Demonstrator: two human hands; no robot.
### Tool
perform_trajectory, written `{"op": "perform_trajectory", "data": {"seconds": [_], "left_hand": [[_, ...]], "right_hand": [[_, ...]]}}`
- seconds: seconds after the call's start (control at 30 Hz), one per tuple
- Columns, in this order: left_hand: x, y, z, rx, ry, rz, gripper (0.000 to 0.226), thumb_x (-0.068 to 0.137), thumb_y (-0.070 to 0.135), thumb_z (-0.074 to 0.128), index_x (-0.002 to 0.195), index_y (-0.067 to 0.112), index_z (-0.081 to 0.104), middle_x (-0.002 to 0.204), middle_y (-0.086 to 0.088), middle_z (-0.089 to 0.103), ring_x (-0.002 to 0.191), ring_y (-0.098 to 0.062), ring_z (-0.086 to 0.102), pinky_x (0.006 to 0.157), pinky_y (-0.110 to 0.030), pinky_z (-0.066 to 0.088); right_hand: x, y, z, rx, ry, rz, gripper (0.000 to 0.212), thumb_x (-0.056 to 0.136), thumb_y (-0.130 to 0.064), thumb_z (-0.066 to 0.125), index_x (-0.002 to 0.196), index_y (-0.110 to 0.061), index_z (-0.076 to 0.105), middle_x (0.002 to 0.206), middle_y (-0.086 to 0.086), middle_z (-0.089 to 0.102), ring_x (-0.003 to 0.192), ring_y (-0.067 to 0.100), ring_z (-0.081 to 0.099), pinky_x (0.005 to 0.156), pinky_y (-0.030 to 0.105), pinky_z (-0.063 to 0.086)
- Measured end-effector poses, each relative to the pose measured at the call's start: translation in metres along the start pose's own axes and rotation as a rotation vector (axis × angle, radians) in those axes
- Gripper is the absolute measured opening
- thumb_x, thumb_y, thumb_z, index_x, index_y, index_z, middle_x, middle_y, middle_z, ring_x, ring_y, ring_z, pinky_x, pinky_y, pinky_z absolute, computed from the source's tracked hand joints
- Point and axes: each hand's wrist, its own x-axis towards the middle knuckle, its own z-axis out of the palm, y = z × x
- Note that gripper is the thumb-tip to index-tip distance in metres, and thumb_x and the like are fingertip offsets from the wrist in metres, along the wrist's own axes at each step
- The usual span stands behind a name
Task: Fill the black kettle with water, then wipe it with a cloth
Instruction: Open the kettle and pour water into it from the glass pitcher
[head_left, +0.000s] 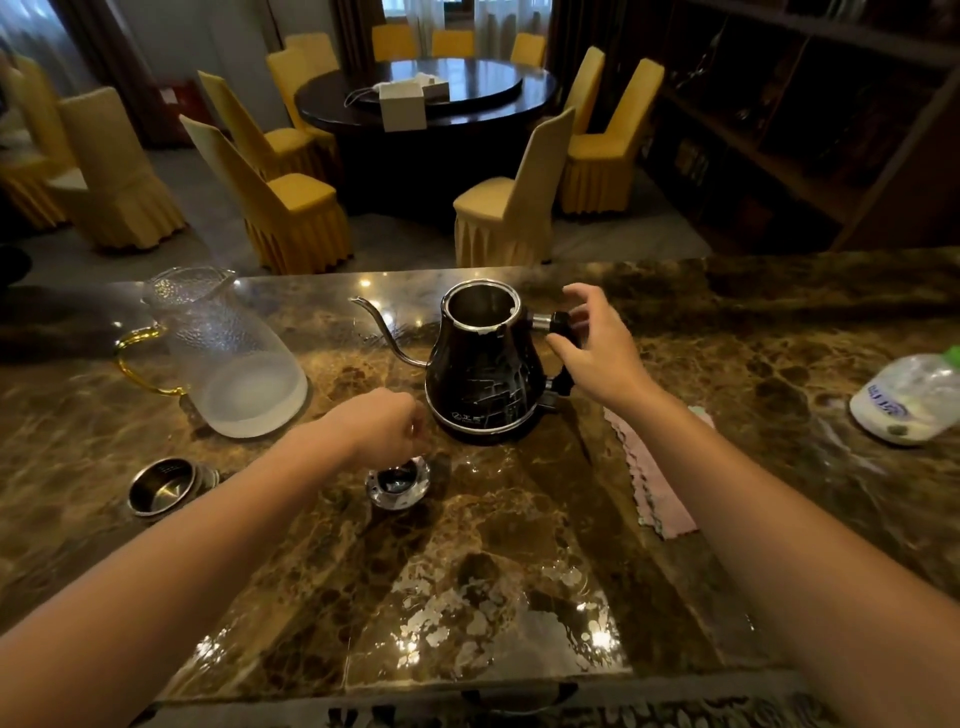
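The black kettle (480, 374) stands lidless, spout pointing left toward the glass pitcher (228, 353), handle on its right. My right hand (597, 358), fingers spread, is just beside that handle. My left hand (384, 426) curls over the lid (397, 486) in front of the kettle, grip unclear.

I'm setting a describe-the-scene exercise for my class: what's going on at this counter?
A person stands at a marble counter. The left-hand grip seems to pinch the lid, low by the counter in front of the open black kettle. The right-hand grip is spread open at the kettle's handle, not closed on it. A glass pitcher stands to the left, and a pink cloth lies under the right forearm.
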Motion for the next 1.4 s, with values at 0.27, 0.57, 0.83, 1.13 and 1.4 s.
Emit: {"op": "perform_trajectory", "data": {"seconds": [0.27, 0.57, 0.83, 1.13, 1.4], "left_hand": [[-0.018, -0.011, -0.033, -0.315, 0.347, 0.033, 0.023, 0.091, 0.042, 0.061, 0.104, 0.023, 0.065, 0.096, 0.008, 0.065, 0.089, -0.012, 0.061, 0.079, -0.031, 0.053], [-0.075, -0.091, -0.026, -0.415, 0.717, -0.19, 0.031, 0.092, 0.045, 0.058, 0.111, 0.021, 0.06, 0.096, 0.006, 0.065, 0.083, -0.013, 0.061, 0.077, -0.035, 0.051], [-0.104, -0.16, -0.023, -0.334, 0.988, -0.225, 0.028, 0.086, 0.03, 0.07, 0.108, 0.014, 0.061, 0.093, 0.003, 0.058, 0.081, -0.013, 0.056, 0.075, -0.039, 0.053], [-0.067, -0.228, -0.018, -0.524, 0.928, -0.302, 0.085, 0.07, 0.051, 0.079, 0.14, 0.023, 0.04, 0.127, -0.004, 0.051, 0.113, -0.014, 0.048, 0.092, -0.022, 0.043], [-0.05, -0.236, -0.01, -0.647, 0.965, -0.225, 0.085, 0.066, 0.05, 0.083, 0.138, 0.025, 0.045, 0.125, 0.011, 0.057, 0.108, -0.003, 0.054, 0.088, -0.017, 0.046]], "right_hand": [[0.0, -0.07, 0.007, 0.136, 0.217, -0.229, 0.016, 0.095, -0.014, 0.06, 0.111, -0.014, 0.062, 0.095, 0.001, 0.064, 0.082, 0.007, 0.059, 0.072, 0.015, 0.049], [-0.009, -0.139, 0.119, 0.391, -0.221, -0.262, 0.027, 0.094, -0.019, 0.064, 0.12, -0.017, 0.057, 0.096, 0.011, 0.067, 0.079, 0.032, 0.068, 0.073, 0.044, 0.059], [0.007, -0.166, 0.198, 0.315, -0.472, -0.101, 0.07, 0.089, -0.039, 0.071, 0.147, -0.019, 0.039, 0.132, 0.003, 0.055, 0.105, 0.012, 0.059, 0.089, 0.025, 0.049], [0.038, -0.166, 0.27, 0.292, -0.64, 0.073, 0.116, 0.067, -0.053, 0.085, 0.157, -0.034, 0.014, 0.164, 0.003, 0.02, 0.148, 0.025, 0.025, 0.117, 0.049, 0.032], [0.044, -0.164, 0.297, 0.335, -0.695, 0.026, 0.124, 0.059, -0.038, 0.095, 0.152, -0.035, 0.012, 0.153, -0.006, 0.028, 0.133, 0.012, 0.033, 0.112, 0.036, 0.035]]}}
